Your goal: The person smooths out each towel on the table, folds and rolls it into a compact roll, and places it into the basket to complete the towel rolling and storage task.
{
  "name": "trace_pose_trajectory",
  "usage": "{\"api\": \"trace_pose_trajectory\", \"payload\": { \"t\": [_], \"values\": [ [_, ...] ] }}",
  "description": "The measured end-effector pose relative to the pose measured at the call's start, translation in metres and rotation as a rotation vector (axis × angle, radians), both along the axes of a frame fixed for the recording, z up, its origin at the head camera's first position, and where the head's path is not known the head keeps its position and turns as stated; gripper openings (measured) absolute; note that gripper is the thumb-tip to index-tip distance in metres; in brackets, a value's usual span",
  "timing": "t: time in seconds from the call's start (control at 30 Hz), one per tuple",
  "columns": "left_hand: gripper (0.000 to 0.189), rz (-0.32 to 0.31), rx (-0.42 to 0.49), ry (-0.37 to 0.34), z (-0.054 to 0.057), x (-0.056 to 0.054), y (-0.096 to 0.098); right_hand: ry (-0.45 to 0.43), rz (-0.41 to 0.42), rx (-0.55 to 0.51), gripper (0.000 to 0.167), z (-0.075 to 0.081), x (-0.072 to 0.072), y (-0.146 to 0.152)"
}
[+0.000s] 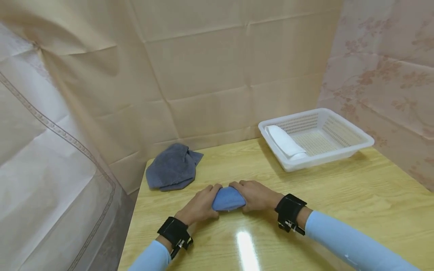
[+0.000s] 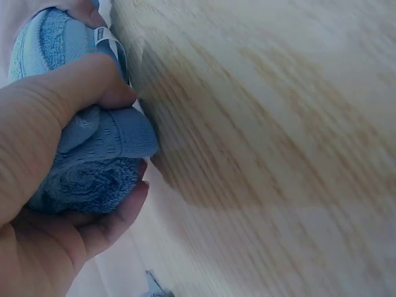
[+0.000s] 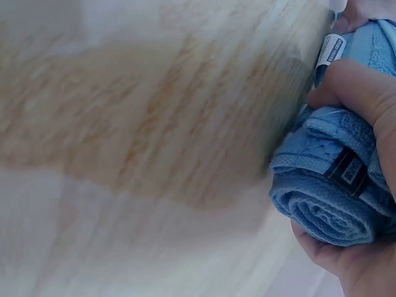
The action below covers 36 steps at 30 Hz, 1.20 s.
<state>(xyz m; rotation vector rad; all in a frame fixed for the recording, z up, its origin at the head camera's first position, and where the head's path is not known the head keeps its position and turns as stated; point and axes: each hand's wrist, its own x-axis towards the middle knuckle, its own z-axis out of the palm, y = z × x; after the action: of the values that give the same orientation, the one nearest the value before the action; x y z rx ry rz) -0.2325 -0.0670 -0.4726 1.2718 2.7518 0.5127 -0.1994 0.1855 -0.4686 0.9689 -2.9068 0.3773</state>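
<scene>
A blue towel (image 1: 228, 199), rolled into a short, thick bundle, is gripped at both ends over the near middle of the table. My left hand (image 1: 202, 205) curls round its left end, thumb on the near side and fingers on the far side. At the other end my right hand (image 1: 256, 195) grips it the same way. The spiral of the roll's left end (image 2: 93, 182) shows in the left wrist view. In the right wrist view the other spiral end (image 3: 328, 216) shows, with a dark label (image 3: 348, 171) and a white tag (image 3: 331, 51) on the cloth.
A crumpled dark grey towel (image 1: 174, 167) lies at the table's back left. The white plastic basket (image 1: 325, 154) at the back right holds a rolled white towel (image 1: 284, 140) along its left side. Beige cloth (image 1: 203, 75) hangs behind the wooden table (image 1: 217, 248).
</scene>
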Motion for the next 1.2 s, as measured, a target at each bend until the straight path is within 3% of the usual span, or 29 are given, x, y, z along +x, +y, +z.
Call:
{"api": "trace_pose_trajectory", "payload": {
  "t": [0.1,0.2,0.37,0.43,0.53,0.67,0.87,1.03,1.2],
  "values": [
    [0.085,0.019,0.057,-0.017,-0.001,-0.003,0.003,0.029,-0.02,0.009,0.087,0.007,0.001,0.007],
    [0.08,0.079,0.149,-0.017,0.0,-0.008,0.006,0.059,-0.078,-0.002,0.084,0.019,-0.002,0.02],
    [0.043,0.18,0.215,-0.001,0.006,-0.017,0.019,0.132,-0.22,-0.081,0.089,0.041,-0.013,0.046],
    [0.024,0.163,0.213,0.012,0.008,-0.019,0.03,0.158,-0.267,-0.136,0.091,0.049,-0.015,0.055],
    [0.009,0.082,0.227,0.068,0.011,-0.018,0.054,0.186,-0.327,-0.196,0.089,0.062,-0.017,0.064],
    [0.011,-0.032,0.296,0.175,0.017,-0.014,0.096,0.208,-0.412,-0.235,0.083,0.075,-0.019,0.07],
    [0.024,-0.13,0.389,0.354,0.015,-0.011,0.15,0.208,-0.498,-0.285,0.082,0.088,-0.025,0.073],
    [0.024,-0.16,0.358,0.522,0.014,-0.015,0.179,0.212,-0.535,-0.279,0.083,0.093,-0.03,0.08],
    [0.018,-0.13,0.339,0.607,0.013,-0.023,0.194,0.184,-0.553,-0.285,0.084,0.096,-0.033,0.084]
  ]
}}
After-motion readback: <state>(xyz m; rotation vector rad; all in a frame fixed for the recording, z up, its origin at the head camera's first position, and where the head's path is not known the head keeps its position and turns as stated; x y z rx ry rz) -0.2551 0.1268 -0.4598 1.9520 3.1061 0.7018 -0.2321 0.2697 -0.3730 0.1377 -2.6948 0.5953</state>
